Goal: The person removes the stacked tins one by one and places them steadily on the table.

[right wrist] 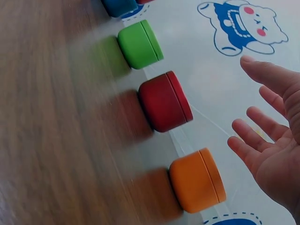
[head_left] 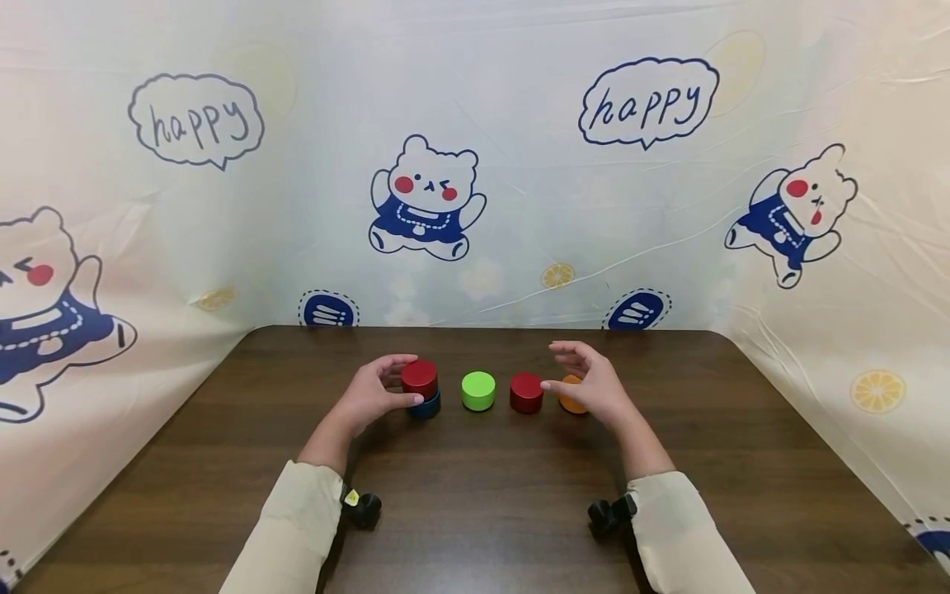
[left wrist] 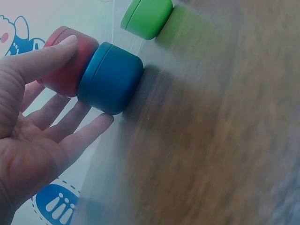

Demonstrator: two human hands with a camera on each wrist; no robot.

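At the left of a row of small round lidded jars, a red jar [head_left: 419, 377] sits squarely on top of a blue jar [left wrist: 111, 78]. My left hand [head_left: 374, 392] grips this red jar, its thumb across the side and its fingers behind; the lower fingers reach down beside the blue one. To the right stand a green jar [head_left: 478, 391], a second red jar [right wrist: 165, 101] and an orange jar [right wrist: 197, 182]. Above the orange jar, partly covering it in the head view, my right hand [head_left: 594, 384] hovers with spread fingers and holds nothing.
The jars stand toward the far side of a dark brown wooden table [head_left: 475, 511]. Behind its far edge hangs a pale cloth [head_left: 519, 289] printed with bears and the word "happy". Each wrist wears a black camera, the right camera [head_left: 612, 516] beside the sleeve.
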